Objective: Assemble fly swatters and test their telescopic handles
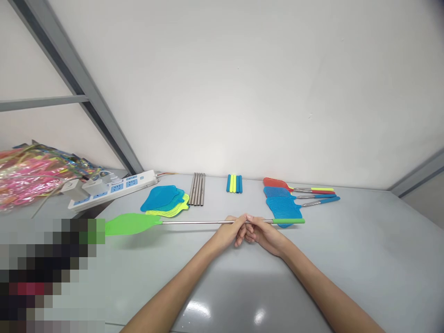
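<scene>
A green swatter (204, 222) lies almost level across the centre of the frame, its head (133, 225) towards the left and its handle (289, 221) towards the right. The head is bright lime green, broad and flat, tapering to a short neck; its outer end runs into the pixelated patch at lower left. Any mesh in it is too faint to make out from this angle. From the neck a thin, shiny silver rod (190, 222) runs straight to the handle, a slim green sleeve slightly darker than the head.

The left hand (227, 232) and right hand (272, 237) meet at the middle of the frame, just below centre. The grip of each is pinching the rod between thumb and fingers, the thumbs side by side on top and the other fingers curled together beneath. The swatter is above the worktop (364, 259), with a soft shadow under the head.

Behind it, left of centre, blue and yellow-green paddles (161, 196) overlap in a pile. Beside them is a row of metal tubes (197, 189), then blue and yellow sleeves (234, 183) side by side. Right of centre lie red and blue swatters (283, 208), one partly behind the green handle. A white power strip (118, 187) slants at left, near glossy pink packets (34, 178) at the frame's edge.
</scene>
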`<action>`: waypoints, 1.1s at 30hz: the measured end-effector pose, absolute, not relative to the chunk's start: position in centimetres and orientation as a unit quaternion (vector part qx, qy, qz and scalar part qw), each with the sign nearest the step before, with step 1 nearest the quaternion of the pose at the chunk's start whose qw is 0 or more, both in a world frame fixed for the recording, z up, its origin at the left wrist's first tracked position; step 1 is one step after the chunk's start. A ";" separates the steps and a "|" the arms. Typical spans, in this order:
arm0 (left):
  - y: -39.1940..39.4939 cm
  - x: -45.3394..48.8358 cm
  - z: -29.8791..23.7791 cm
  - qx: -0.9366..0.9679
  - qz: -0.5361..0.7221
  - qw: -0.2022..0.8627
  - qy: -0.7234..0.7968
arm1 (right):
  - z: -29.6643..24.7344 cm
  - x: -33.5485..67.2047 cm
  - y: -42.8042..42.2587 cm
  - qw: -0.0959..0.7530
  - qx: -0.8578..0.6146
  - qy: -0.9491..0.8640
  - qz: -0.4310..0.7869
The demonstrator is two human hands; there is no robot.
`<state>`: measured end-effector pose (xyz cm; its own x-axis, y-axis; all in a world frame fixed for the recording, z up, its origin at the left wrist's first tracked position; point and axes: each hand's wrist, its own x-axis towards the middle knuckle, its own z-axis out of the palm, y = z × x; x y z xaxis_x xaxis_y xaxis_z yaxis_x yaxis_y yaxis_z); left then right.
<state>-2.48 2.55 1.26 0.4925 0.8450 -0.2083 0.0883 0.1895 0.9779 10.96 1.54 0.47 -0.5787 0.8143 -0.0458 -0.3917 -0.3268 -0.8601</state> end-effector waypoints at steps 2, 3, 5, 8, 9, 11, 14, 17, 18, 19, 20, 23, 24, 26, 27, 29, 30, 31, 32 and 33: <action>2.5 -2.4 1.3 0.566 0.288 0.656 0.408 | 0.3 10.9 1.6 0.390 -0.246 -0.431 0.776; 2.5 -2.4 1.4 0.564 0.289 0.659 0.404 | 0.2 10.9 1.6 0.391 -0.247 -0.431 0.775; 2.5 -2.4 1.4 0.560 0.293 0.665 0.398 | 0.0 10.9 1.6 0.392 -0.249 -0.434 0.772; 2.6 -2.3 1.3 0.547 0.302 0.677 0.390 | 0.0 10.9 1.6 0.394 -0.246 -0.439 0.769; 2.6 -2.3 1.3 0.542 0.305 0.681 0.386 | 0.0 10.9 1.6 0.395 -0.245 -0.441 0.767; 2.5 -2.3 1.2 0.530 0.315 0.690 0.379 | 0.2 10.8 1.6 0.400 -0.244 -0.443 0.765; 2.5 -2.2 1.3 0.516 0.328 0.698 0.372 | 0.3 10.8 1.5 0.401 -0.252 -0.442 0.762; 2.5 -2.1 1.4 0.514 0.326 0.700 0.375 | 0.3 10.7 1.5 0.403 -0.260 -0.436 0.762; 2.5 -2.1 1.4 0.513 0.324 0.699 0.379 | 0.3 10.7 1.5 0.404 -0.260 -0.433 0.763; 2.5 -2.1 1.4 0.513 0.323 0.697 0.383 | 0.2 10.7 1.5 0.407 -0.260 -0.430 0.763; 2.5 -2.1 1.4 0.513 0.322 0.696 0.385 | 0.2 10.7 1.5 0.409 -0.260 -0.428 0.763; 2.6 -2.1 1.3 0.516 0.322 0.697 0.381 | 0.1 10.6 1.5 0.415 -0.263 -0.425 0.760; 2.6 -2.1 1.2 0.516 0.324 0.698 0.376 | 0.1 10.6 1.5 0.416 -0.264 -0.426 0.759; 2.6 -2.1 1.1 0.514 0.329 0.701 0.369 | 0.1 10.6 1.4 0.415 -0.267 -0.430 0.756; 2.6 -2.1 1.1 0.512 0.331 0.702 0.368 | 0.1 10.6 1.4 0.414 -0.267 -0.431 0.756; 2.6 -2.1 1.1 0.509 0.331 0.704 0.369 | 0.2 10.5 1.4 0.413 -0.267 -0.433 0.756; 2.6 -2.2 1.1 0.509 0.329 0.704 0.370 | 0.1 10.6 1.4 0.412 -0.266 -0.433 0.756; 2.5 -2.1 1.2 0.508 0.329 0.705 0.370 | 0.1 10.6 1.4 0.413 -0.265 -0.432 0.756; 2.5 -2.1 1.2 0.508 0.329 0.705 0.369 | 0.1 10.6 1.4 0.414 -0.264 -0.432 0.757; 2.5 -2.1 1.3 0.508 0.329 0.706 0.368 | 0.1 10.6 1.4 0.414 -0.265 -0.431 0.757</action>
<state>-2.13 2.52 1.26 0.5123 0.8385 -0.1856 -0.0905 0.2676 0.9593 10.59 1.44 0.13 -0.5170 0.8548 -0.0445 -0.3981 -0.2861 -0.8716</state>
